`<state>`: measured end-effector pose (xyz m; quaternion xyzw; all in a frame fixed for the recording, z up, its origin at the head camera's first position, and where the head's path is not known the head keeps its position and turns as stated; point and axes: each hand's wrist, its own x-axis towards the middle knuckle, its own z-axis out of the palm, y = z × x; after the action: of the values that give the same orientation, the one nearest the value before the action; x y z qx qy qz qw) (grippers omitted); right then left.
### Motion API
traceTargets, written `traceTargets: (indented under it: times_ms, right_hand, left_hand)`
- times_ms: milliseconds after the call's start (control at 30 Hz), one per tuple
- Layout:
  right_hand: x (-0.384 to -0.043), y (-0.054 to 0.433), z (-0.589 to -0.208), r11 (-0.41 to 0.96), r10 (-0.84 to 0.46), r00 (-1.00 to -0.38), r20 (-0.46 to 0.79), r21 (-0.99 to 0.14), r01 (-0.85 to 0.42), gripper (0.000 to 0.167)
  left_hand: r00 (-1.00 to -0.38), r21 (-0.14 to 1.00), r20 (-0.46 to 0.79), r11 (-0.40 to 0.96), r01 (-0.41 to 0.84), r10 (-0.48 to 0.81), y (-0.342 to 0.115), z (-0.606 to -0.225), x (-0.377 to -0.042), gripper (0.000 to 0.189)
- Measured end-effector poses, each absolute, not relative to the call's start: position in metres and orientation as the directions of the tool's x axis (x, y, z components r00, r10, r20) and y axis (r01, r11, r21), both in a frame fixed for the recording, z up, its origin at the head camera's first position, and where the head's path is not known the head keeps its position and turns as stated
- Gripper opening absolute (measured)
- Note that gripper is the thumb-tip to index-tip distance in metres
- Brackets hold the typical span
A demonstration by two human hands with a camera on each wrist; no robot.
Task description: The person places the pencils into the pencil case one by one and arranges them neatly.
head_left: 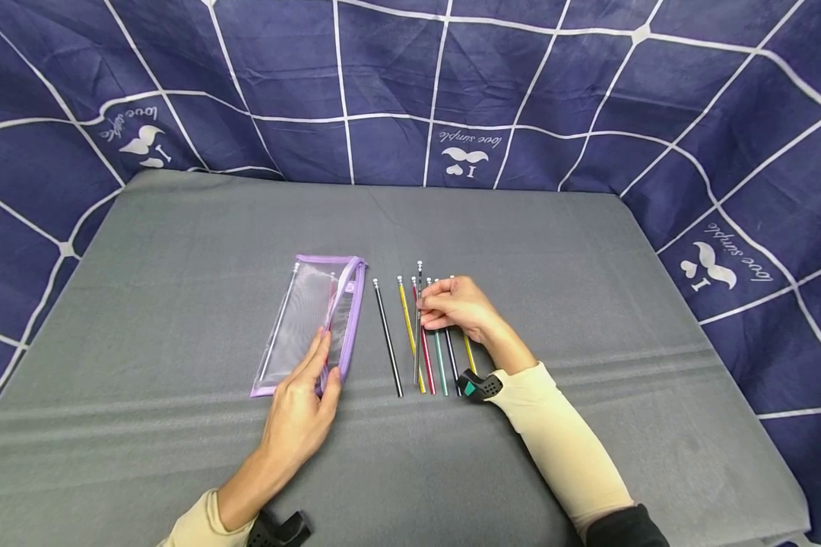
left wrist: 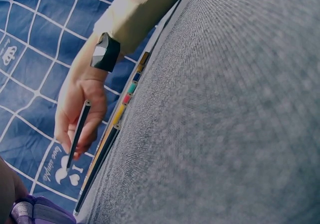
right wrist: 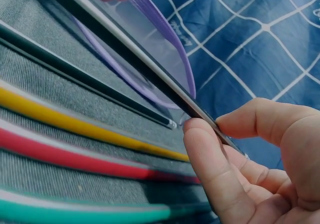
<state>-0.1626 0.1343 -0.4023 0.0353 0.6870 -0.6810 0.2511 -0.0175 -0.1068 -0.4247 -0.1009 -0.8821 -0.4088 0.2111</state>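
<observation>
On the grey tabletop (head_left: 588,304) my left hand (head_left: 299,414) rests flat, fingers straight, on the clear purple-edged pouch (head_left: 311,323), while my right hand (head_left: 458,308) has its grip pinched around a dark pencil (head_left: 418,319), raised above the pencil row (head_left: 424,357) beside it.

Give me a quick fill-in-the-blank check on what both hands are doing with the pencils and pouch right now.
1. The right hand pinches a ____ pencil lifted off the row.
2. The left hand rests on the clear pouch with ____ trim.
3. The pencil lying alone nearest the pouch is ____.

Missing words: black; purple; black
</observation>
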Motion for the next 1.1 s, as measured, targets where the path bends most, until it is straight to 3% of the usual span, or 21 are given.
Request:
traceTargets:
  times_ms: [1100]
  right_hand:
    - [-0.165,0.087,-0.404,0.063,-0.316,-0.861,-0.399,-0.914,0.4,0.014]
  left_hand:
    - [-0.902,0.687,0.432,0.648,0.329,-0.001,-0.108,-0.426,-0.018,0.051]
